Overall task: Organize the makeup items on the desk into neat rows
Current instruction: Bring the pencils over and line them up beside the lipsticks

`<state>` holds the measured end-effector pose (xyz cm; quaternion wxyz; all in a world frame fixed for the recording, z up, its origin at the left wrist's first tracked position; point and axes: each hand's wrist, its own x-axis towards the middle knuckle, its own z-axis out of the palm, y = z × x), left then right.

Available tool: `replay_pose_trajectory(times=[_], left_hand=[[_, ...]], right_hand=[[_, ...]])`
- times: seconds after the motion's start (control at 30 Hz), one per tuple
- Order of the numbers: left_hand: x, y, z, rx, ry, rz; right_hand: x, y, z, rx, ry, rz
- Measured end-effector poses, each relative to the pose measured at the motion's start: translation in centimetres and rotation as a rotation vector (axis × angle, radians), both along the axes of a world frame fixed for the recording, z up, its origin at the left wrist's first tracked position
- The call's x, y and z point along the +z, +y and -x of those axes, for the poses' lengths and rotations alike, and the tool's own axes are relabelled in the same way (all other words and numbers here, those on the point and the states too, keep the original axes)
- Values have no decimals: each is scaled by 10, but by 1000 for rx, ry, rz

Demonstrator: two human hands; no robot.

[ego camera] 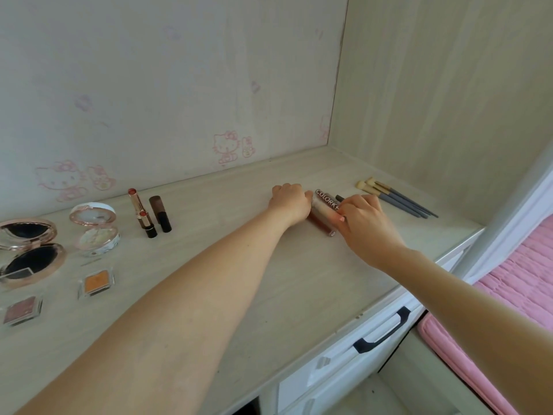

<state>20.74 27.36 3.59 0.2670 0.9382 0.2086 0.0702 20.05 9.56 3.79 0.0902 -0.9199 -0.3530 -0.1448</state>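
Several lip gloss tubes point(322, 209) lie side by side on the pale wooden desk point(269, 280), right of centre; one reads COLORKE, and a dark red one point(318, 222) lies lowest. My left hand point(289, 202) is curled into a fist against their left side, thumb tip touching a tube. From the right, my right hand point(366, 224) reaches over them, thumb and curled fingers pinching the lettered tube. A dark pencil tip point(339, 197) pokes out above my right hand. Several brushes point(398, 199) lie in a row at the far right.
At the left are three lipsticks point(149, 212), two open compacts point(33, 250) point(95, 226), an orange eyeshadow pan point(96, 282) and a pink one point(22, 310). A side wall closes off the right. A drawer handle point(383, 332) and pink bedding point(520, 283) lie below the desk edge.
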Motion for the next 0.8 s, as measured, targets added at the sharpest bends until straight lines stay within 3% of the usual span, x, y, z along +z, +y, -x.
replay_pose_trajectory(times=[0.1, 0.2, 0.3, 0.47, 0.7, 0.8], left_hand=[[7, -2, 7, -2, -96, 31], [18, -7, 22, 6, -216, 124], [28, -8, 37, 37, -336, 264], [49, -11, 70, 96, -478, 585], [65, 1, 133, 117, -601, 864], [68, 13, 162, 155, -638, 1094]], right_hand=[[6, 0, 5, 58, -151, -103], [12, -1, 12, 87, -181, -244], [13, 2, 16, 4, 1, -296], [21, 15, 37, 48, 156, -501], [37, 40, 98, 74, 370, -753], [40, 52, 123, 93, 420, -809]])
